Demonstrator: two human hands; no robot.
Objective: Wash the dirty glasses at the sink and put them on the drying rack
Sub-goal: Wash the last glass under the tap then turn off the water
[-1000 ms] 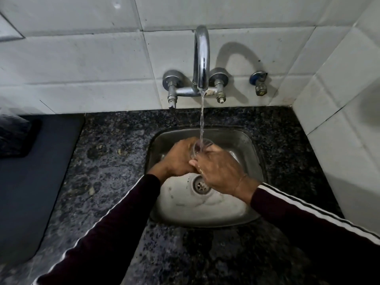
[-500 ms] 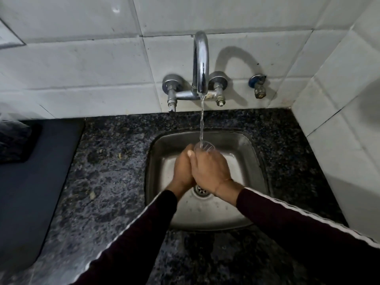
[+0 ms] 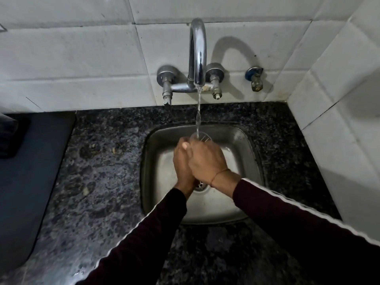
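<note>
A clear glass (image 3: 202, 138) is held upright over the steel sink (image 3: 246, 145), under the running stream from the chrome tap (image 3: 197, 58). Water falls into its open mouth. My left hand (image 3: 182, 163) and my right hand (image 3: 206, 161) both wrap around the glass from either side, pressed together, so only its rim shows above my fingers. The drain (image 3: 200, 185) lies just below my wrists.
Dark speckled granite counter (image 3: 98, 171) surrounds the sink. A dark mat or tray (image 3: 26, 171) lies at the left edge. White tiled walls stand behind and close on the right. A small separate valve (image 3: 255, 79) sits on the back wall to the tap's right.
My hands came together around the glass and turned it upright under the stream; a second ago they were spread apart with the glass tilted.
</note>
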